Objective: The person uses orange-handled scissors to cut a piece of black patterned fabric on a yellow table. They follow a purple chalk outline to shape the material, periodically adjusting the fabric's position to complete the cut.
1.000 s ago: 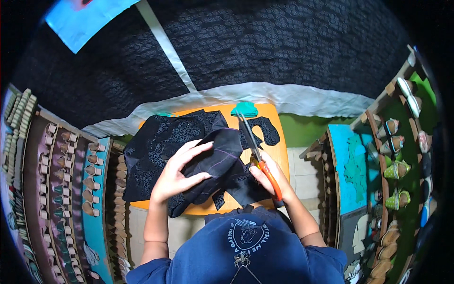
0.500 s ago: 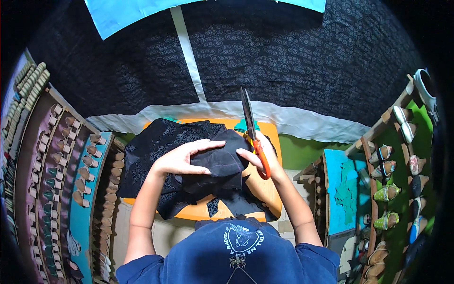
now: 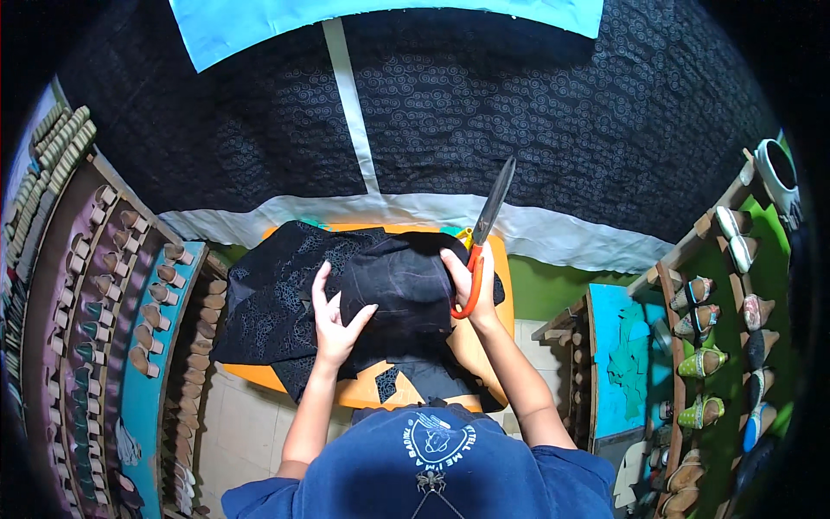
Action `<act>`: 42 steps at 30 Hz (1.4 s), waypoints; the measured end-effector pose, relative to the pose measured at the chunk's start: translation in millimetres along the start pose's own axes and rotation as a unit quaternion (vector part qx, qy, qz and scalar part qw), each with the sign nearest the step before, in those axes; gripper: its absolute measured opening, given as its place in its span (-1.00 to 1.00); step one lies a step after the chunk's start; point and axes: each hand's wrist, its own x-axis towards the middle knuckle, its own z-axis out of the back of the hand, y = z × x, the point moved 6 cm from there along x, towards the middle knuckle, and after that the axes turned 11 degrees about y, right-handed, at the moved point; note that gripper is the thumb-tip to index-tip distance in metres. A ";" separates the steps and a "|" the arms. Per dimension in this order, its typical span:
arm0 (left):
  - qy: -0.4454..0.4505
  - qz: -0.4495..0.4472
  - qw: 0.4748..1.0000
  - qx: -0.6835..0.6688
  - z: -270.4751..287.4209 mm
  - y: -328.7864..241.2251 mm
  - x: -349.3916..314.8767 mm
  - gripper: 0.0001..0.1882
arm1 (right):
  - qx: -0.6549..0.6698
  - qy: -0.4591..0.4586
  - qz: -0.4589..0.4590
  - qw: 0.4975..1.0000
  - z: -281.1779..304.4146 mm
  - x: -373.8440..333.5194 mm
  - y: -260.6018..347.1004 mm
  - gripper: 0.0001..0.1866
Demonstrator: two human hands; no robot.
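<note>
A big black curtain [image 3: 519, 121] with swirls covers the far side. A white strip [image 3: 350, 104] runs down it, and a blue sheet [image 3: 233, 35] is up above. On the left, shoes [image 3: 158, 318] stand in rows on a blue board [image 3: 149, 432]. On the right, green scraps [image 3: 629, 355] lie on a blue shelf [image 3: 609, 311]. Farther right are white shoes [image 3: 735, 233], with green shoes [image 3: 705, 363] nearer. The floor [image 3: 251, 415] has pale tiles.
</note>
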 end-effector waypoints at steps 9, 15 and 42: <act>0.124 0.020 0.921 0.369 19.3 -30.5 22.5 -0.65 | 0.118 0.098 -0.094 0.984 -1.2 -18.4 8.4 -0.75; 0.107 -0.025 0.932 0.345 27.4 -52.8 36.7 -0.68 | 0.233 0.176 -0.142 0.946 8.7 -70.3 -22.9 -0.83; 0.096 0.002 0.957 0.274 20.3 -47.5 35.6 -0.61 | 0.074 0.288 -0.229 0.927 -16.4 -117.3 5.9 -0.58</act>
